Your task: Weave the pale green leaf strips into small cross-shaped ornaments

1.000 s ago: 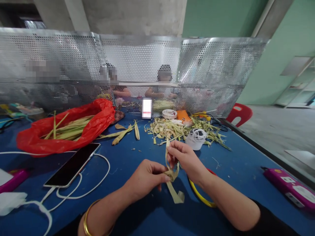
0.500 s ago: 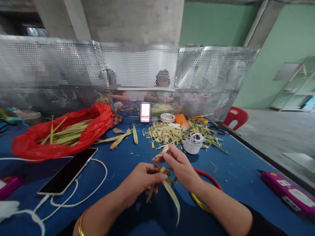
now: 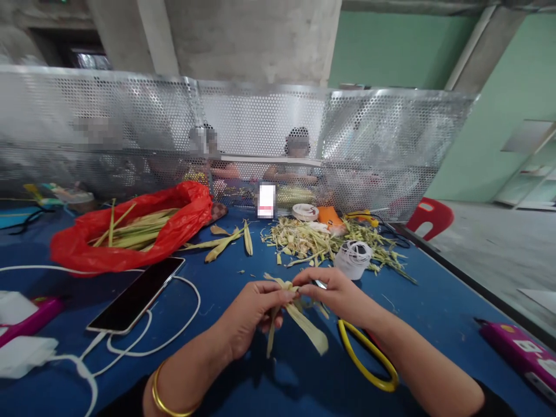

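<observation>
While the left hand point(image 3: 254, 313) is pinching the folded leaf strips point(image 3: 309, 330) between thumb and fingers, the right hand point(image 3: 332, 289) is grasping their upper fold; the strips are hanging above the blue table point(image 3: 230, 391).

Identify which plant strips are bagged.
The long green strips in the red bag; the pale strip is in the left hand; loose strips lie on the table.

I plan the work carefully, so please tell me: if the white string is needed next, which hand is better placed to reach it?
Probably the right hand: it is nearer to the white string, though it also touches the pale leaf. The left hand is farther away and holds the pale leaf.
</observation>
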The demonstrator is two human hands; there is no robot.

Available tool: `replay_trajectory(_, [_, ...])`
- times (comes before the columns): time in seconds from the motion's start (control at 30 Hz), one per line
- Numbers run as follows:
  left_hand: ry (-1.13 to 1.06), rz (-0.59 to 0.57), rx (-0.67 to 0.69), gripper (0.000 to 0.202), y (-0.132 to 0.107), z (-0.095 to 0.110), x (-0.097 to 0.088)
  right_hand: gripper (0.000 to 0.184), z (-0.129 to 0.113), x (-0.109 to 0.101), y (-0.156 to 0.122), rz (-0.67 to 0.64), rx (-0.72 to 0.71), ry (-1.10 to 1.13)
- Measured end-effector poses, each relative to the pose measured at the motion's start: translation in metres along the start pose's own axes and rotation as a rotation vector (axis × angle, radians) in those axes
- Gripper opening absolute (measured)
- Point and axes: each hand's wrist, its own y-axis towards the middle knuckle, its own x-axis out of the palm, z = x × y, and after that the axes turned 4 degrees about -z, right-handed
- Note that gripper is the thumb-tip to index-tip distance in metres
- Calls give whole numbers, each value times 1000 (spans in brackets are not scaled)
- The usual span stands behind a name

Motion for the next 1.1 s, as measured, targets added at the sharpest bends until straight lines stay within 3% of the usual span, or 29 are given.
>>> replay_trajectory(0.27, [55,-4,-14,22,2,-2,1,18,9,5,-1,275,-241,-587])
replay_trajectory(0.43, [-38,110,36,28,4,-2,0,15,-4,13,-10,581,-257,-665])
replay_trajectory(0.5, [-100,152,61,31,5,-1,-1,16,-10,24,-16,547,-215,-561])
replay_trajectory(0.63, [-172,124,134,33,5,0,-3,22,-9,51,-19,260,88,-241])
replay_trajectory(0.73, [-173,102,139,28,3,0,-1,24,1,64,-14,241,220,-131])
replay_trajectory(1.1, [-106,150,159,30,4,4,-3,27,-8,70,-13,173,177,93])
